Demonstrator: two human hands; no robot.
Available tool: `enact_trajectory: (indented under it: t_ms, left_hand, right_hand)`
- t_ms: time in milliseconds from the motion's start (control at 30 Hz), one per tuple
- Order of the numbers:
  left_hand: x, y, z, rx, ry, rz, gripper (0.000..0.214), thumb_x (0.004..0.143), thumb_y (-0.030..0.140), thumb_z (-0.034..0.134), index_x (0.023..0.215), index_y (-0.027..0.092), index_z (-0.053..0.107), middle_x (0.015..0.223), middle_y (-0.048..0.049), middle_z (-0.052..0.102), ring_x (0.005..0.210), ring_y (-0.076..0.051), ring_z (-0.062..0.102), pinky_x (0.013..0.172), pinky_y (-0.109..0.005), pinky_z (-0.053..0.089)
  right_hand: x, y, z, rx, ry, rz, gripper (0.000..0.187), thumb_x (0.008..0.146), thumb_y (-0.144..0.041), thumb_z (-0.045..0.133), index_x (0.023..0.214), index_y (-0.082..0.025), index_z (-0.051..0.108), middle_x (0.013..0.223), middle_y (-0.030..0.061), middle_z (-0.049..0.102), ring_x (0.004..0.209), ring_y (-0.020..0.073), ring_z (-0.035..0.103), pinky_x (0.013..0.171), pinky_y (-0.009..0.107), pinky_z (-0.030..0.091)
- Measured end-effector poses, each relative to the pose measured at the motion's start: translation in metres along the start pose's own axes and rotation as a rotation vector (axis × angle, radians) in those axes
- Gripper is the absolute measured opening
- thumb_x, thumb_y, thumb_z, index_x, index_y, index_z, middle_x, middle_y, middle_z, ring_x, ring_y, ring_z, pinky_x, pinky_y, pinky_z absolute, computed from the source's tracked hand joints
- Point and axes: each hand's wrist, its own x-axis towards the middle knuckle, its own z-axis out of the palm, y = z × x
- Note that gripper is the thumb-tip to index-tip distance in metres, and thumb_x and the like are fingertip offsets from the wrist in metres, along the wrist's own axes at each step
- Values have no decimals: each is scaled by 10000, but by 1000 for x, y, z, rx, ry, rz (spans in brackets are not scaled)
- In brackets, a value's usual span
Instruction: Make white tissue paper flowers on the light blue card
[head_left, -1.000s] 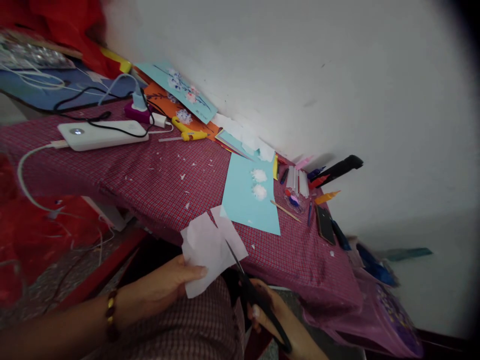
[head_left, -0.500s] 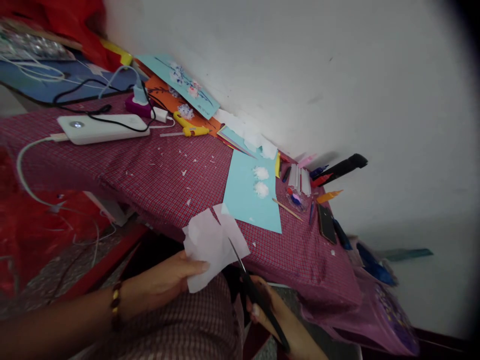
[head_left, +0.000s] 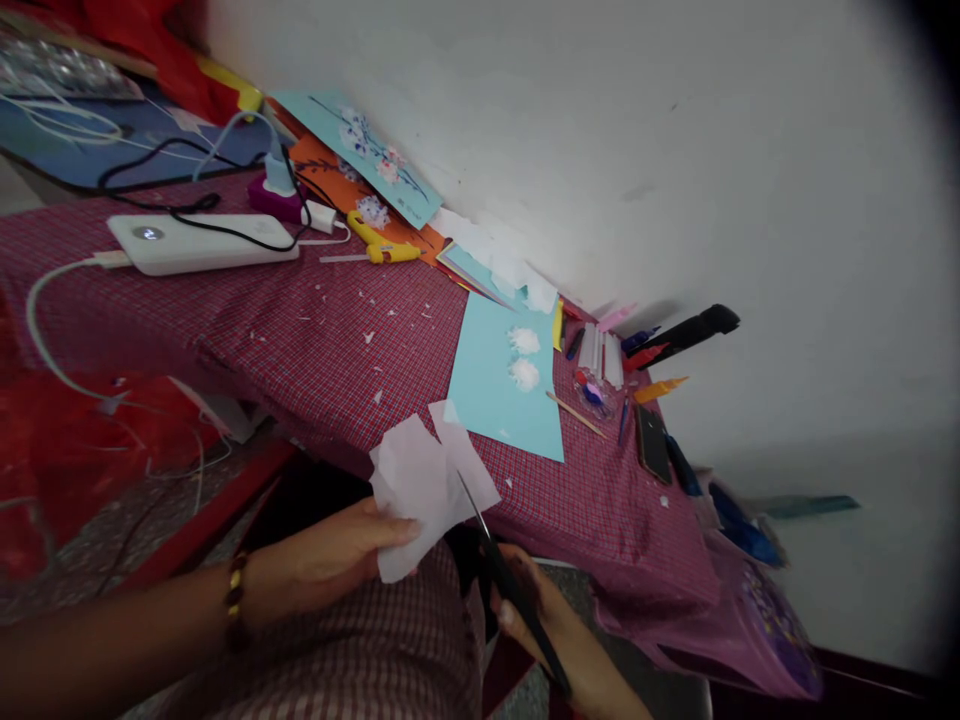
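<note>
The left hand [head_left: 341, 555] pinches a thin white sheet of tissue paper [head_left: 424, 485] at its near edge, above the lap. The right hand [head_left: 551, 625] grips black-handled scissors [head_left: 502, 575], blades in the paper's right side. Beyond lies a light blue card [head_left: 502, 385] on the red checked tablecloth [head_left: 315, 330].

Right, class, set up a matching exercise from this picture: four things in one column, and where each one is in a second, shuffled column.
Things:
1. white paper
2. scissors
3. power bank
4. light blue card

Places:
A. flat on the checked cloth, two white tufts on it
B. in the right hand
C. far left of the table, cables plugged in
D. in the left hand

Pairs: 1-D, 2-B, 3-C, 4-A
</note>
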Motion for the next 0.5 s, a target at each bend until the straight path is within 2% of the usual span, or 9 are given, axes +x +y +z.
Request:
enact_trajectory:
  t_ms: [67, 233, 500]
  left_hand:
    - [1, -1, -1, 16, 18, -14, 449, 642, 306, 793, 1038, 156, 646, 905, -37, 674, 756, -156, 572, 686, -279, 444]
    - [2, 1, 0, 30, 38, -10, 353, 660, 320, 778, 949, 146, 674, 905, -38, 659, 756, -156, 557, 698, -292, 452]
    - [2, -1, 1, 19, 28, -11, 318, 672, 310, 771, 921, 140, 670, 888, -42, 647, 749, -146, 549, 682, -270, 454]
  right_hand:
    - [0, 3, 0, 28, -6, -5, 620, 770, -614, 601, 1239, -218, 510, 823, 27, 509, 820, 209, 513, 811, 375, 434]
    - [-1, 5, -2, 47, -18, 17, 628, 780, -613, 590, 1261, -217, 515, 837, 44, 547, 819, 212, 538, 804, 380, 450]
    - [-1, 7, -1, 9, -10, -10, 608, 803, -588, 577, 1277, -215, 499, 853, 40, 527, 833, 204, 524, 828, 378, 441]
